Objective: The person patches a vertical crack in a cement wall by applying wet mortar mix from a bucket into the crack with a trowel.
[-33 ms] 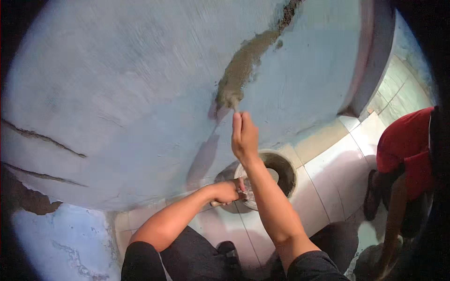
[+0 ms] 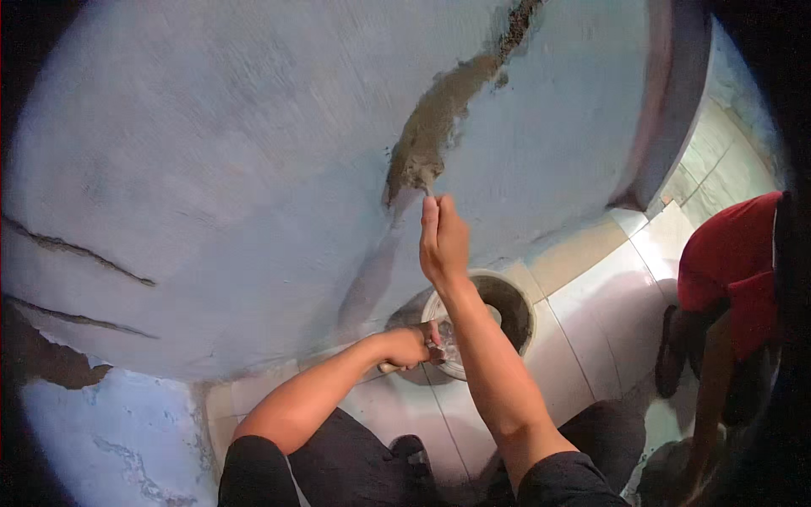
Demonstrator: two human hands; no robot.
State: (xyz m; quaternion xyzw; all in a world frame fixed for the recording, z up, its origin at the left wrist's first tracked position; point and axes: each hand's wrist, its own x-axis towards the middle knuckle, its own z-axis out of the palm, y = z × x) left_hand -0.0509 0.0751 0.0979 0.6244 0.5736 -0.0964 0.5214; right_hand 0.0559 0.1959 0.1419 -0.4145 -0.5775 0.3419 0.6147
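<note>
My right hand (image 2: pixel 443 241) is closed round the handle of a small trowel, seen mostly as its mortar-covered blade (image 2: pixel 420 171). The blade lies against the lower end of a strip of wet grey-brown mortar (image 2: pixel 443 106) on the pale blue wall. Lower down, my left hand (image 2: pixel 407 347) grips a second tool over the bucket's near left rim. Its light handle end (image 2: pixel 388 367) sticks out below the hand. A greyish, smeared part (image 2: pixel 446 341) shows beyond the fingers; its exact kind is not clear. The round bucket (image 2: pixel 528 325) stands partly hidden behind my right forearm.
Pale floor tiles (image 2: pixel 583 313) meet the foot of the wall. Two dark cracks (image 2: pixel 84 251) and a broken plaster patch (image 2: pixel 51 355) mark the wall at left. A person in red (image 2: pixel 731 262) is bent down at right, near a projecting wall edge (image 2: pixel 676 110).
My right hand and the trowel have shifted slightly up and to the right along the mortar strip. My left hand is practically where it was.
</note>
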